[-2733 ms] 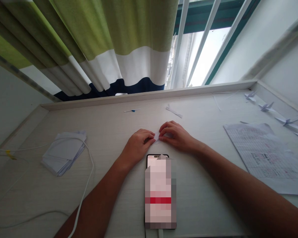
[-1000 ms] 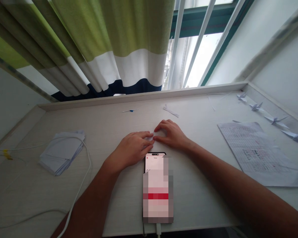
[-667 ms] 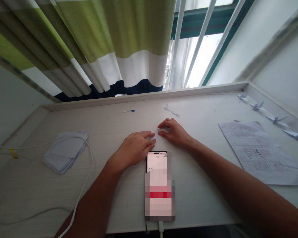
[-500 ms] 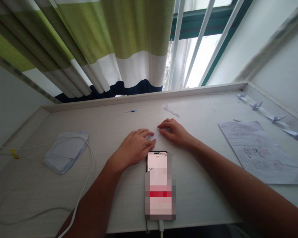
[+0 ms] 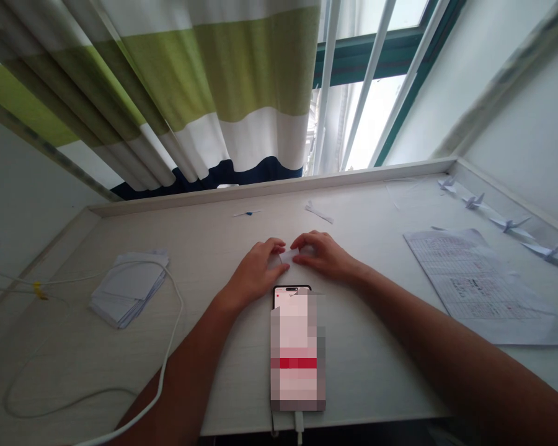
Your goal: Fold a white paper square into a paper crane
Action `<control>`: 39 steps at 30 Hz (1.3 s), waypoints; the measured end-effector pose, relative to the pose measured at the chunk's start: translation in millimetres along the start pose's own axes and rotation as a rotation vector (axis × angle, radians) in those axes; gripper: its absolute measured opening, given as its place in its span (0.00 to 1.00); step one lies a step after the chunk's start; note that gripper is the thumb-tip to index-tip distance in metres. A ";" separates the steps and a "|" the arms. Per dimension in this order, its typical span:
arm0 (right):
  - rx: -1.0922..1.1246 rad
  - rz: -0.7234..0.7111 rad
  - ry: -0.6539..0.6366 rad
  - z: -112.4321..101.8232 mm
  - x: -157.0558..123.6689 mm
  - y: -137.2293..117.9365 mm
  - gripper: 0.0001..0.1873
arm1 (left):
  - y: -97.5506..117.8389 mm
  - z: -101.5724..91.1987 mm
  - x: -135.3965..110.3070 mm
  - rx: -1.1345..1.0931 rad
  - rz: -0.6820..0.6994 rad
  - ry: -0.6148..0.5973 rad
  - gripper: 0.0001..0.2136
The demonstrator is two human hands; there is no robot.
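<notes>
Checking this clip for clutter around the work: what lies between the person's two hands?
In the head view, a small piece of white paper lies between the left hand and the right hand, partly covered by them.

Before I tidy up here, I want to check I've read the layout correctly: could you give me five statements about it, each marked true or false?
1. A small white paper is between the left hand and the right hand. True.
2. The phone lies beyond both hands, toward the window. False: it lies nearer the person than the hands.
3. A white cable crosses over the paper stack. True.
4. The folded paper birds sit on the paper stack. False: they stand in a row along the desk's right side.
5. The written sheet lies to the right of the right hand. True.
</notes>
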State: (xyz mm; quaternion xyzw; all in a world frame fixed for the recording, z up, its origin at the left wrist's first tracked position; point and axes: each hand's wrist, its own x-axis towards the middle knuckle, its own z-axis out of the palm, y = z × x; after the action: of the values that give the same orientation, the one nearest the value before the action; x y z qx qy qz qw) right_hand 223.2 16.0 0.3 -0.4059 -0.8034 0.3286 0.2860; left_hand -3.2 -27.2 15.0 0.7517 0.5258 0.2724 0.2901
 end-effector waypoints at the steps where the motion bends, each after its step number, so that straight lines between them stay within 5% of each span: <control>1: 0.077 0.011 0.012 0.2 -0.7 -1.0 0.09 | -1.3 1.6 1.1 -0.064 -0.039 -0.002 0.20; 6: 0.419 0.046 0.190 5.4 -3.0 -10.2 0.15 | -1.5 11.2 5.9 -0.490 -0.184 -0.020 0.21; 11: 0.470 0.047 0.247 9.5 -4.7 -19.9 0.18 | 2.8 20.1 8.3 -0.836 -0.217 0.076 0.23; 21: 0.518 0.083 0.267 16.4 -3.7 -18.6 0.18 | -1.3 22.2 7.7 -0.826 -0.197 -0.007 0.23; 27: 0.637 0.097 0.207 15.5 -3.1 -17.2 0.18 | -2.9 24.6 9.2 -0.830 -0.166 -0.001 0.26; 34: 0.677 0.131 0.287 10.8 -2.8 -18.0 0.16 | 1.3 26.8 8.5 -0.867 -0.139 0.013 0.29; 39: 0.707 0.084 0.219 3.3 -4.1 -12.1 0.21 | -3.7 23.7 11.5 -0.862 -0.120 0.099 0.24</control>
State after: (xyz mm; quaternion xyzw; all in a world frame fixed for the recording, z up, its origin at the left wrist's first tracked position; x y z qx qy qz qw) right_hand 217.2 6.1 6.7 -0.3471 -0.5877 0.5521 0.4790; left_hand 14.8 -18.8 -2.7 0.5163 0.4200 0.4854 0.5669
